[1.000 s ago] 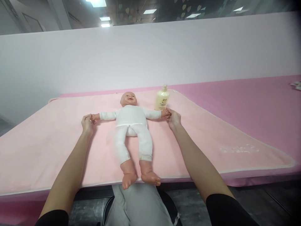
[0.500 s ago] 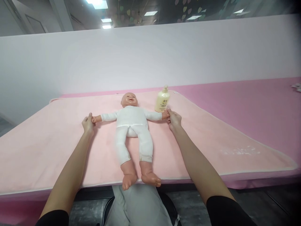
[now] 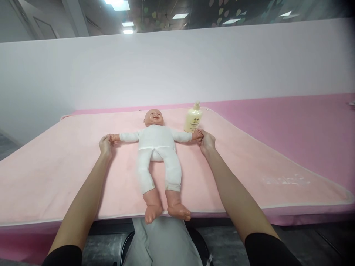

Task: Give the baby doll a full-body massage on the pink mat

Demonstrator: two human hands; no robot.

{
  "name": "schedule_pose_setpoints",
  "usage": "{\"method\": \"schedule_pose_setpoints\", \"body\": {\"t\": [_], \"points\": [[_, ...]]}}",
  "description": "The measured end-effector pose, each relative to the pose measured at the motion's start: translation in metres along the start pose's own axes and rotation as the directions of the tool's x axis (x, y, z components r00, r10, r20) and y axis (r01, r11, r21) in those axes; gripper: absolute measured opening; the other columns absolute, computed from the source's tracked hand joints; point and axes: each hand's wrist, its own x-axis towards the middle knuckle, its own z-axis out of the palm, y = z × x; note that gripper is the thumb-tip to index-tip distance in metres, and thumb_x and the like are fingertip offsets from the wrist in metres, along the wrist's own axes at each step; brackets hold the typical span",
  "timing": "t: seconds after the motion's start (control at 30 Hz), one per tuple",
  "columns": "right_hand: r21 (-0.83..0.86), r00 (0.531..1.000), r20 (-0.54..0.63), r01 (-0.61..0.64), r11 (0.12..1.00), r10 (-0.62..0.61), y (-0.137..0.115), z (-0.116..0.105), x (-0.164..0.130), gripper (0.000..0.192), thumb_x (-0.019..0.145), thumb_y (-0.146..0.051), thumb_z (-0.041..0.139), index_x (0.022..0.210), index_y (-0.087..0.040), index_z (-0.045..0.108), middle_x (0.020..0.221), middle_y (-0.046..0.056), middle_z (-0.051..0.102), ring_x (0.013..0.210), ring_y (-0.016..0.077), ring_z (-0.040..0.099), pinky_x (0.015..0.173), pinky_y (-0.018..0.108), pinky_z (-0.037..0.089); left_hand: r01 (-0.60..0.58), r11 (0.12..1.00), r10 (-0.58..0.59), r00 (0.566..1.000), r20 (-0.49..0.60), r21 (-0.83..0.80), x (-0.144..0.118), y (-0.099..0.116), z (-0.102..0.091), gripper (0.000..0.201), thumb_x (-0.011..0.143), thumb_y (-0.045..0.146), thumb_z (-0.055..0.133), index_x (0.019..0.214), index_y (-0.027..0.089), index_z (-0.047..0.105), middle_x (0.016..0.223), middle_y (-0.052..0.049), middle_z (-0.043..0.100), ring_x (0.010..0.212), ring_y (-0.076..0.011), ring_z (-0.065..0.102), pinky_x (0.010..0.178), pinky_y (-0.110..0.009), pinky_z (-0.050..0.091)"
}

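A baby doll (image 3: 156,138) with a white cloth body lies on its back, its head away from me and both arms stretched out sideways. My left hand (image 3: 105,145) is closed on the doll's hand at the left. At the right, my right hand (image 3: 207,142) pinches the doll's other hand between thumb and fingers. Just behind that doll hand stands a pale yellow pump bottle (image 3: 193,118), upright. The doll's bare feet reach the near edge of the table.
Under the doll spreads a light pink blanket (image 3: 55,166) with pale lettering at its right. A darker pink cover (image 3: 291,129) lies beneath it. Behind the table rises a white wall (image 3: 177,66). A small object sits at the far right edge.
Both my hands still hold the doll's hands, with only a slight shift of the left thumb. The whole view has moved a little; the doll and bottle stay in place.
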Motion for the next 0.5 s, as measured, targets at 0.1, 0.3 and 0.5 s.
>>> {"method": "schedule_pose_setpoints", "body": {"t": [0.1,0.3,0.5], "points": [[-0.029,0.999,-0.01,0.031,0.999,-0.032,0.0011,0.0002,-0.0012,0.008,0.079,-0.018,0.06,0.075,-0.013,0.065,0.054,-0.004,0.055,0.034,0.001,0.033,0.029,0.013,0.022,0.003,1.0,-0.003,1.0,0.012,-0.001,-0.0002,0.0011,0.0001,0.01,0.078,0.018,0.052,0.084,0.015,0.058,0.076,-0.002,0.06,0.05,-0.0096,0.056,0.046,-0.023,0.048],[-0.047,0.997,0.022,0.078,0.996,-0.077,0.0037,-0.0018,-0.0023,0.015,0.075,-0.025,0.07,0.069,-0.013,0.063,0.048,-0.005,0.05,0.033,0.0005,0.026,0.028,0.014,0.018,0.019,1.0,-0.019,1.0,0.019,0.01,-0.0045,0.0056,0.0007,0.008,0.081,0.022,0.055,0.078,0.016,0.055,0.064,0.002,0.056,0.046,-0.009,0.054,0.045,-0.021,0.047],[-0.078,0.996,0.029,0.086,0.993,-0.084,0.0049,-0.0051,-0.0027,0.03,0.069,-0.03,0.077,0.058,-0.015,0.053,0.042,-0.007,0.043,0.032,0.0012,0.025,0.028,0.015,0.02,-0.013,0.998,0.011,1.0,0.028,0.064,-0.0078,0.0061,0.0013,0.022,0.081,0.031,0.058,0.067,0.018,0.048,0.054,0.004,0.051,0.037,-0.008,0.046,0.037,-0.02,0.04]]}}
